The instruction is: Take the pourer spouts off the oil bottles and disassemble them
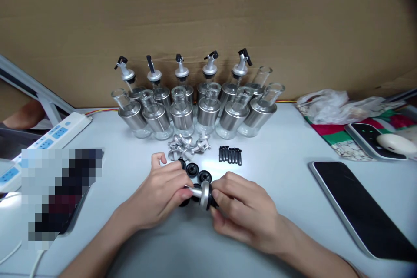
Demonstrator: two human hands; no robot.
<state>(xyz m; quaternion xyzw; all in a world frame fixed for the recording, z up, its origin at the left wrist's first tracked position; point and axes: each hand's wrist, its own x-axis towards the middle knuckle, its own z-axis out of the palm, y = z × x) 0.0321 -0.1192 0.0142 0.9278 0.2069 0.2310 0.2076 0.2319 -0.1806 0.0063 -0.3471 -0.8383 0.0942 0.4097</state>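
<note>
My left hand (161, 193) and my right hand (243, 210) meet over the white table (276, 191), both closed on a silver pourer spout (201, 192) with a black base. The left fingers pinch its narrow metal tube, the right fingers grip its black end. Just behind the hands lie black rubber stoppers (197, 172). Farther back sit a small heap of silver pourer parts (189, 145) and a row of short black tubes (230, 155).
Glass oil bottles (195, 108) with steel collars stand in two rows against a cardboard wall; the back row has pourers fitted. A dark tablet (358, 206) lies at right, a power strip (48, 137) at left, a plastic bag (329, 106) and mouse (395, 143) far right.
</note>
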